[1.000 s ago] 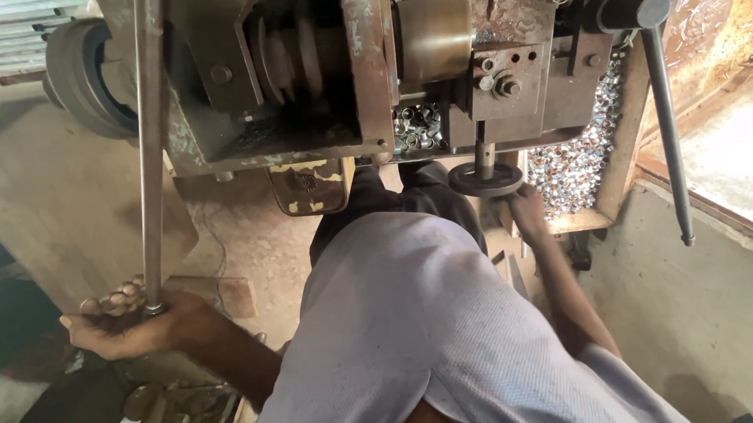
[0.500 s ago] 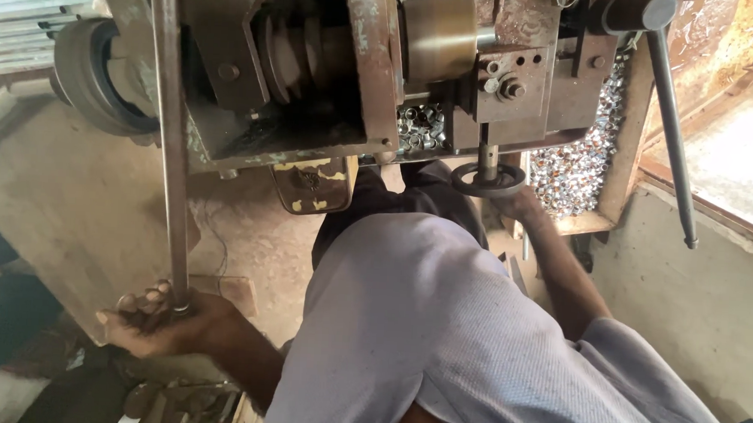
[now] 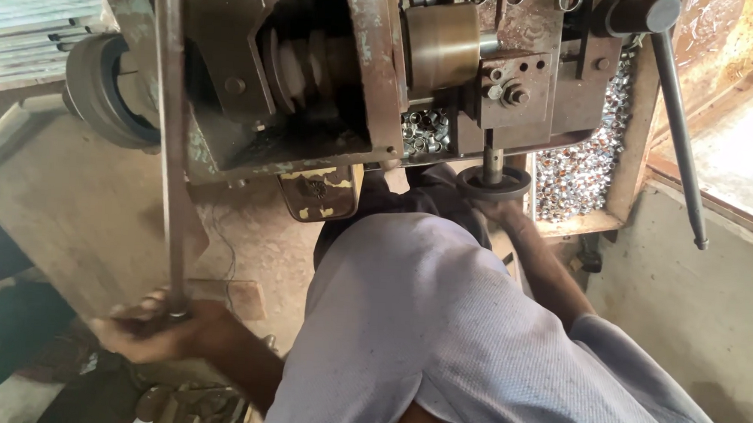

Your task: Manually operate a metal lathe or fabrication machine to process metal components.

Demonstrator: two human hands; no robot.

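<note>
Below the worn metal machine (image 3: 332, 72), the left hand (image 3: 160, 333) is wrapped around the bottom end of a long upright lever (image 3: 167, 140), fingers closed tight on it; gripping so low on the rod gives the most leverage against the mechanism it joins near the top of the frame. Across the body, the right hand (image 3: 495, 211) reaches up past the knee to a small round wheel (image 3: 493, 182) on a short spindle under the machine's head, a place that puts it right at the working point. It seems to rest on or curl about the wheel's rim, though the knee and forearm hide the fingers, so I cannot tell whether it is truly clamped there. Just beside that hand, a wooden tray (image 3: 629, 147) holds a heap of small shiny metal rings (image 3: 578, 166), kept close so they are within easy reach. A second long handle (image 3: 679, 137) hangs free at the right, untouched.
</note>
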